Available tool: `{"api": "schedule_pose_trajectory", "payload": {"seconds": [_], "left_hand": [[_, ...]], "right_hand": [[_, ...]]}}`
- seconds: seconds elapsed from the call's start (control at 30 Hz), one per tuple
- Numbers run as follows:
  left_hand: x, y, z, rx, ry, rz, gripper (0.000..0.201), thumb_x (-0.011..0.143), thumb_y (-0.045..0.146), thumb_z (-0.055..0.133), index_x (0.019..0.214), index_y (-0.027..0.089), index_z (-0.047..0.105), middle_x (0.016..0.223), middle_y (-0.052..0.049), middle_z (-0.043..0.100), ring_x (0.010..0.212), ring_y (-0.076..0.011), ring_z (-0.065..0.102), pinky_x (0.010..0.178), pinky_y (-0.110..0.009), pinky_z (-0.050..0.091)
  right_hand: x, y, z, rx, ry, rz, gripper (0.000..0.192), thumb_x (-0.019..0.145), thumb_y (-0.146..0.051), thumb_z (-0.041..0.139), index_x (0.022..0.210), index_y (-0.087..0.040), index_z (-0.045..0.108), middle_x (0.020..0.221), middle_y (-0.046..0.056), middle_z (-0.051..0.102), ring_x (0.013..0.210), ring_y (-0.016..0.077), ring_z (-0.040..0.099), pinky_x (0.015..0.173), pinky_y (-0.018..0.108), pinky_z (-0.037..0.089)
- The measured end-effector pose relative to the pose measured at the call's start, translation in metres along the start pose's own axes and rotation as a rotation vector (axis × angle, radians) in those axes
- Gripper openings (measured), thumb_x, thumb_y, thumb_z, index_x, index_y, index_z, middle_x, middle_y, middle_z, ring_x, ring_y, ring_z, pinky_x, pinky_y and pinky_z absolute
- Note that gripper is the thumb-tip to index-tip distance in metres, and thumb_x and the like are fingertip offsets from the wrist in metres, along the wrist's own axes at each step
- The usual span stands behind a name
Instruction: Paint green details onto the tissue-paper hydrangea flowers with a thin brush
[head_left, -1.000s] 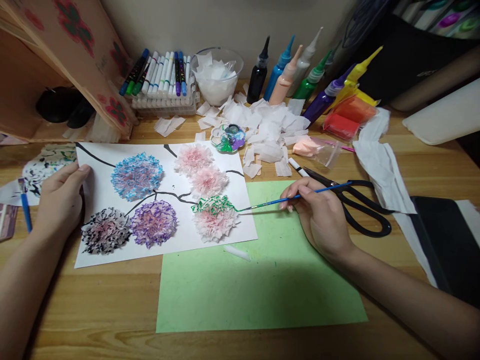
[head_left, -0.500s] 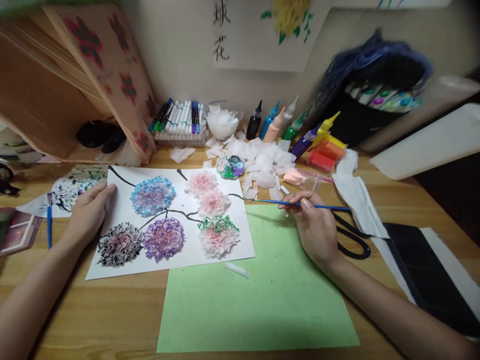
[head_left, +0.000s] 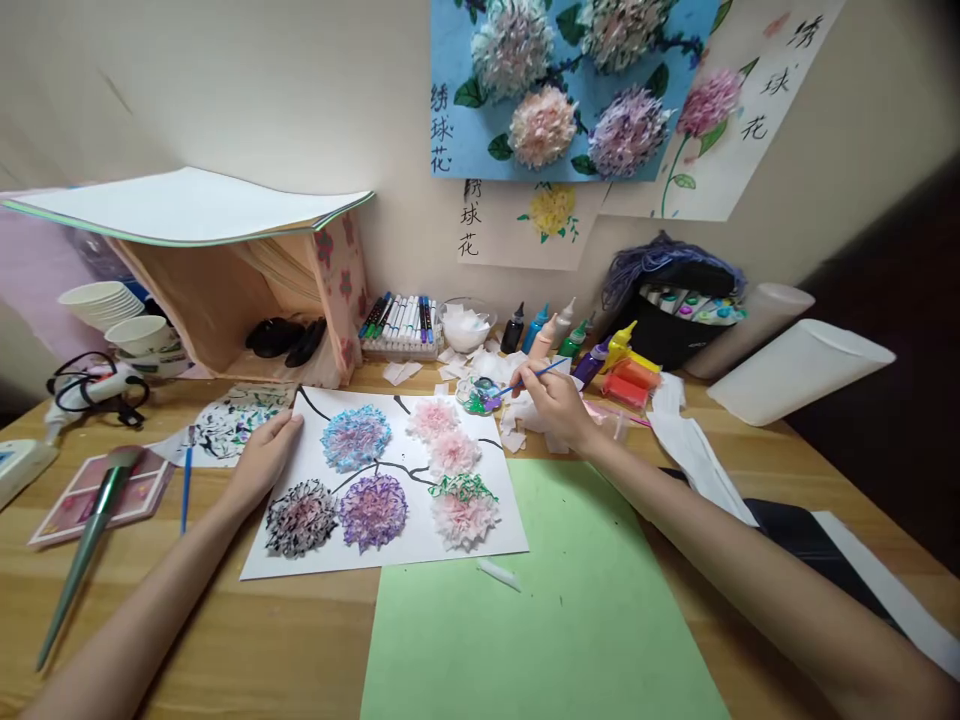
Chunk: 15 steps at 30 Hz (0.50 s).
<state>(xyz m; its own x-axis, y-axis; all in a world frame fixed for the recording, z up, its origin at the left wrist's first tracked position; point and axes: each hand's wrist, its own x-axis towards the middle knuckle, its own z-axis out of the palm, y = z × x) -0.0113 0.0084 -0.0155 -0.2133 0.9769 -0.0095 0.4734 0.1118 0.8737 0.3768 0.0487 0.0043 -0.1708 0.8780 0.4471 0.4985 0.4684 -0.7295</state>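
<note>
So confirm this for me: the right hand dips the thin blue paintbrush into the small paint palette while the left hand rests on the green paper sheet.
Not quite. In the head view the left hand rests on the white paper sheet with tissue flowers, not the green one. The right hand does hold the thin blue paintbrush at the small paint palette.

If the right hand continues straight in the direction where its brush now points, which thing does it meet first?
The right hand holds the blue brush, pointing left and slightly down. Its tip is already at the small paint palette, so the palette comes first; whether the bristles touch paint is too small to tell.
</note>
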Motion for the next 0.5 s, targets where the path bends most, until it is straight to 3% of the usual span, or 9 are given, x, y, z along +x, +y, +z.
{"api": "schedule_pose_trajectory", "payload": {"seconds": [0.07,0.17,0.33,0.43,0.5], "left_hand": [[0.0,0.0,0.001,-0.022,0.007,-0.015,0.028,0.075,0.044,0.053,0.085,0.019,0.06,0.079,-0.001,0.067,0.086,-0.0247,0.061,0.072,-0.03,0.049],[0.0,0.001,0.002,-0.001,0.015,-0.011,0.033,0.072,0.048,0.053,0.085,0.019,0.061,0.08,-0.002,0.068,0.084,-0.0247,0.061,0.071,-0.03,0.049],[0.008,0.008,-0.007,0.178,0.04,0.138,0.035,0.08,0.046,0.044,0.09,0.018,0.062,0.084,-0.004,0.069,0.085,-0.0244,0.062,0.073,-0.031,0.051],[0.0,0.024,-0.014,0.345,0.15,0.287,0.036,0.088,0.039,0.038,0.103,0.016,0.061,0.102,-0.009,0.068,0.096,-0.0267,0.062,0.087,-0.04,0.048],[-0.024,0.043,-0.009,0.391,0.23,0.341,0.038,0.091,0.036,0.038,0.116,0.014,0.055,0.12,-0.014,0.06,0.113,-0.0295,0.054,0.1,-0.047,0.039]], "right_hand": [[-0.001,-0.001,0.001,-0.008,-0.038,0.012,0.034,0.093,-0.039,0.038,0.071,-0.02,0.057,0.068,0.001,0.058,0.072,0.0178,0.057,0.073,0.03,0.04],[-0.005,-0.002,0.0,0.016,0.014,0.044,0.036,0.094,-0.041,0.036,0.073,-0.02,0.057,0.069,0.001,0.058,0.072,0.0171,0.057,0.073,0.03,0.04],[-0.017,-0.004,-0.007,0.106,0.037,0.07,0.033,0.09,-0.045,0.044,0.077,-0.019,0.06,0.072,0.001,0.061,0.074,0.0171,0.057,0.073,0.03,0.04],[-0.03,-0.006,-0.012,0.282,0.177,0.119,0.029,0.089,-0.045,0.046,0.081,-0.02,0.058,0.074,0.001,0.062,0.074,0.0165,0.058,0.071,0.029,0.042],[-0.042,-0.007,-0.015,0.407,0.23,0.165,0.026,0.089,-0.044,0.047,0.083,-0.021,0.058,0.076,0.001,0.062,0.074,0.0158,0.06,0.07,0.029,0.044]]}}
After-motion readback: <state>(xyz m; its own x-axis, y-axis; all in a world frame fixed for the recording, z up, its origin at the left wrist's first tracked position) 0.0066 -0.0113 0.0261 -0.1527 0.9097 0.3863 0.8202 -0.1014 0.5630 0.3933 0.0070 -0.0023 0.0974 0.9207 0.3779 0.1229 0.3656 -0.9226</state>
